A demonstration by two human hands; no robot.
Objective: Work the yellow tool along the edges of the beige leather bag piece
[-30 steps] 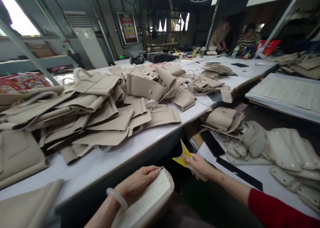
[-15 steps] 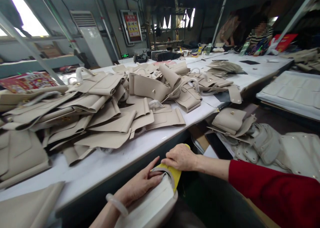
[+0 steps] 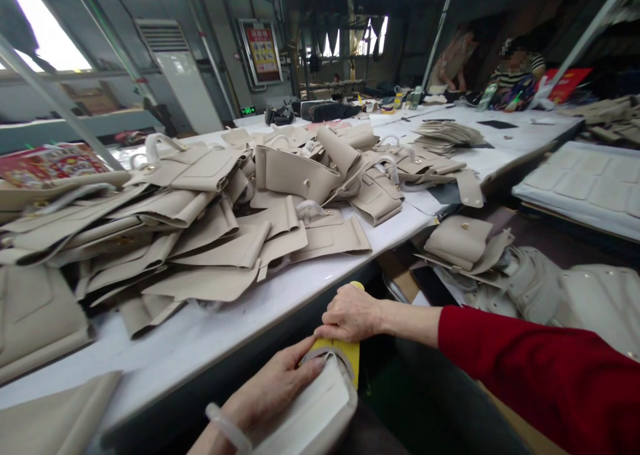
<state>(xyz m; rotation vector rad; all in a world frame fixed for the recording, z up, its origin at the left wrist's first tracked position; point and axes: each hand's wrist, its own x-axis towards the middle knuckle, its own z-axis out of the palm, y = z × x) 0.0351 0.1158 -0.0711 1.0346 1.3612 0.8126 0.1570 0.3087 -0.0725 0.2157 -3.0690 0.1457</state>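
Yellow concave-edged tool [image 3: 352, 354] clamped in the right hand [image 3: 350, 314], against an oblong beige-and-white piece [image 3: 313, 412].
Outside the white table's [image 3: 313, 282] near edge, beside a dark gap [image 3: 395, 388], the piece is gripped by the left hand [image 3: 277, 383], its long axis pointed forward-right.

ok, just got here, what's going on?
A person's left hand holds a pale, beige-edged piece low in front of them. The right hand grips a yellow tool, its curved edge at the piece's far end. Beige bag parts lie heaped on the white table beyond.
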